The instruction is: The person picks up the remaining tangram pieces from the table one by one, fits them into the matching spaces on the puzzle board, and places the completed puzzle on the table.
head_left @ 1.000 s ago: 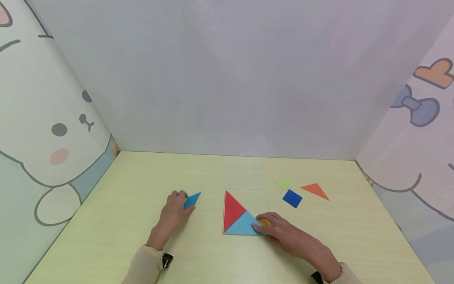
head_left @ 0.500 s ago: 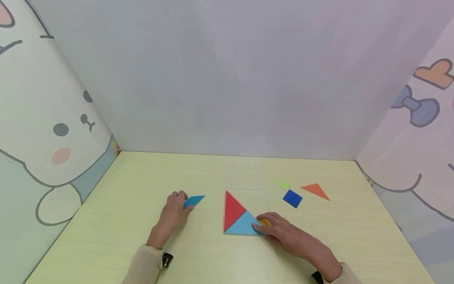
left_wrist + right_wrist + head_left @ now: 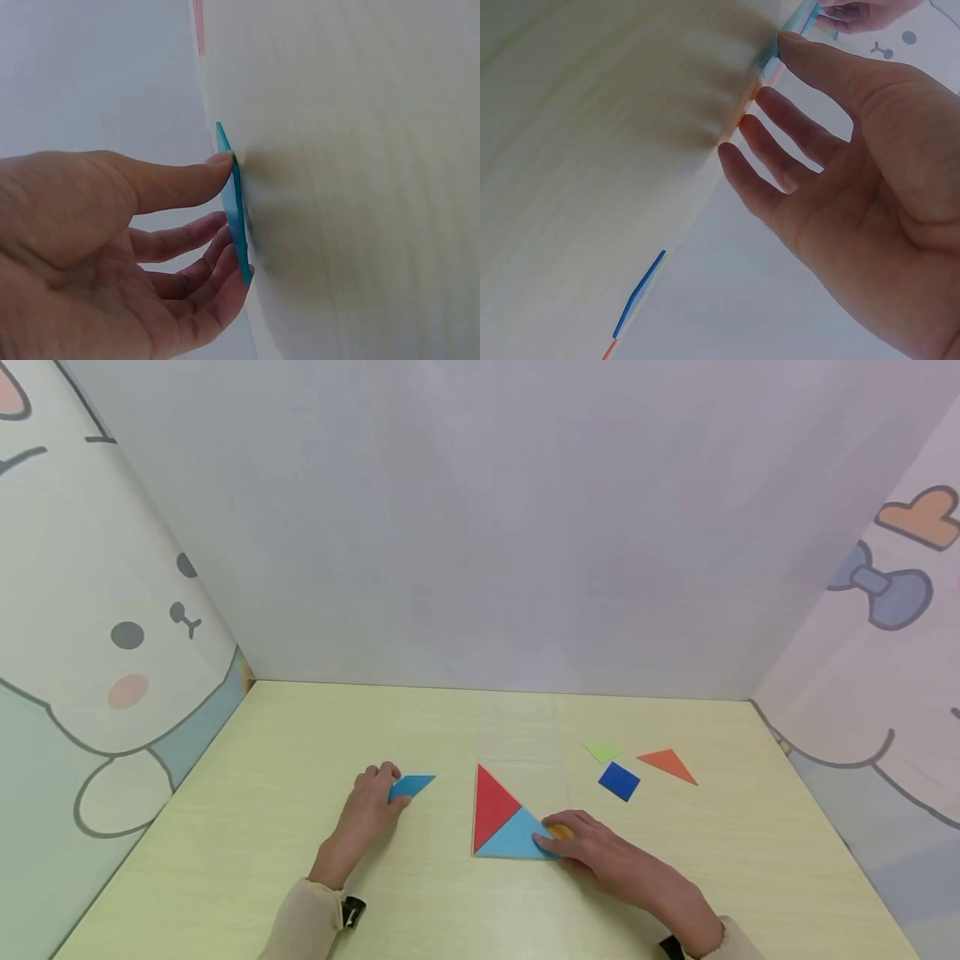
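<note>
Both sleeves (image 3: 302,917) are beige; black pieces (image 3: 351,906) beside them are perhaps straps.
</note>
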Available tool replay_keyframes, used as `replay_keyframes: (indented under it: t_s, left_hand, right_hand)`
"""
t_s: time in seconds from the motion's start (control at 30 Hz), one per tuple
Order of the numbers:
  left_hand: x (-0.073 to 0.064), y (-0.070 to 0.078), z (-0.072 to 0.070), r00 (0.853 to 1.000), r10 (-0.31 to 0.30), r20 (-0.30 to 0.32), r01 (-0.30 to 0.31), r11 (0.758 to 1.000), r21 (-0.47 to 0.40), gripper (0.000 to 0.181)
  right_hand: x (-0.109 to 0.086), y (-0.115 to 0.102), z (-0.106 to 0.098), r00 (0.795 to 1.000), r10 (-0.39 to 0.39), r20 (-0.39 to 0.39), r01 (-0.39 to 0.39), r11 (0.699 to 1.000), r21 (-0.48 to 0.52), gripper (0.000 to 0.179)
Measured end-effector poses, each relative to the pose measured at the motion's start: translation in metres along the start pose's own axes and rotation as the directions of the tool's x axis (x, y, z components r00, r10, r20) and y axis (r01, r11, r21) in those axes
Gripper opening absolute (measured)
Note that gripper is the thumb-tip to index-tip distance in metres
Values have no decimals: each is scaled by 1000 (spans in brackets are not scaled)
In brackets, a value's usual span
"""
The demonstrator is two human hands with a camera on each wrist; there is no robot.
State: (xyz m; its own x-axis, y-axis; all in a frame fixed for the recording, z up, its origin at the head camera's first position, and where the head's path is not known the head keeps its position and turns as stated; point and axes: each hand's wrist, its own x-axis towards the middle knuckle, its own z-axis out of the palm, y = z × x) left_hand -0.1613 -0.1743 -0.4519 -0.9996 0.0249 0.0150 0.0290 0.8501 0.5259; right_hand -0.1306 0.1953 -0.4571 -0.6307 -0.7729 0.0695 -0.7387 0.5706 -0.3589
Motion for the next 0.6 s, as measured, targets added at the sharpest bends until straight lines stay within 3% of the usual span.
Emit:
replay_keyframes:
  t_s: [0.3, 0.6]
  left_hand:
    - [0, 1, -2, 1000, 21, 5, -21, 999, -48, 33]
    - [2, 1, -1, 999, 35, -11, -36, 996, -85, 21]
  right_hand:
    - [1, -2, -1, 998, 54, 32, -55, 998, 34, 49]
    - [1, -1, 0, 998, 47, 31, -48, 999, 23, 49]
